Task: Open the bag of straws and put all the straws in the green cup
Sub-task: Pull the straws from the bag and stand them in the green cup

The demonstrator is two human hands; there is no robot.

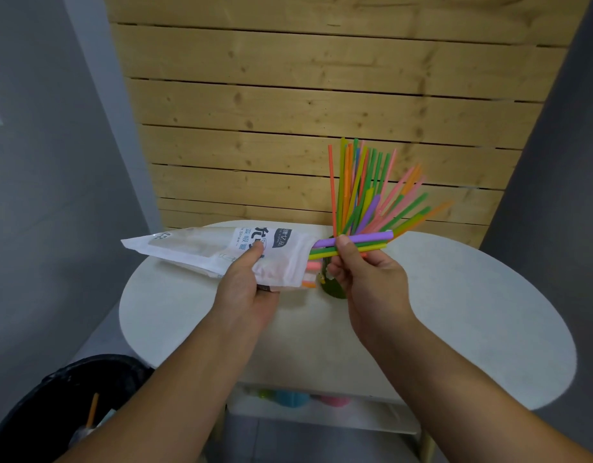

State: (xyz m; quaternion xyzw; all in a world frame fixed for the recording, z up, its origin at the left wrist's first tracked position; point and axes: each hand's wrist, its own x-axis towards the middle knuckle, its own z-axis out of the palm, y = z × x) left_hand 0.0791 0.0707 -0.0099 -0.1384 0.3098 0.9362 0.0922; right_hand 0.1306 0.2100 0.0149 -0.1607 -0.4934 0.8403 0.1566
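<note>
My left hand (246, 289) grips a white plastic straw bag (201, 250) held level above the table, its open mouth pointing right. My right hand (365, 279) pinches a small bunch of straws (361, 243), purple, green and yellow, that stick partway out of that mouth. A few orange and pink straw ends (310, 275) show at the bag's lower edge. The green cup (333, 289) stands on the table behind my hands, mostly hidden. Many coloured straws (365, 192) fan upward from it.
The round white table (472, 312) stands against a wooden slat wall (288, 111). A black bin (54, 406) with an orange straw in it sits at the lower left. Coloured cups (291, 397) rest on a shelf under the table.
</note>
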